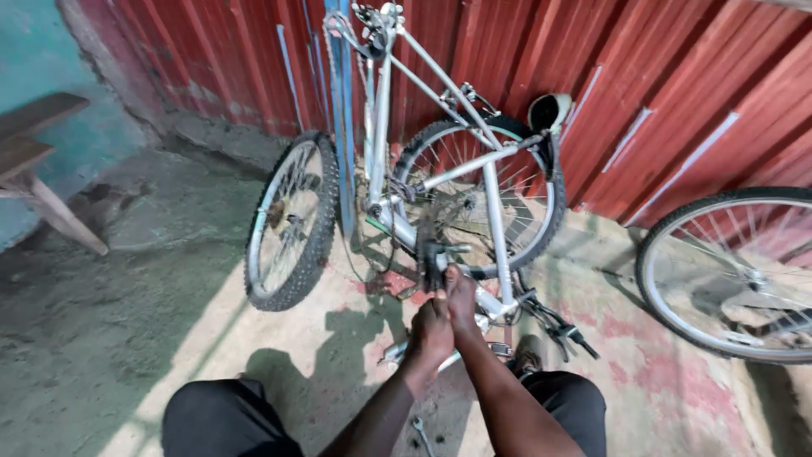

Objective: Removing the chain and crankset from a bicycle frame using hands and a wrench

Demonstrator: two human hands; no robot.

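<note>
Gripping the black pedal (pixel 433 264) of the upturned bicycle (pixel 440 169), both the left hand (pixel 431 332) and right hand (pixel 461 296) are closing tightly around it, risking a slip into the chain.

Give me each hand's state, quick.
Left hand: closed around something by the bike's pedal crank; what it grips cannot be told.
Right hand: fingers curled at the crank; grip unclear.

No packages, labels, signs or screens show anywhere in this view; nothing of that kind can be made out.
</note>
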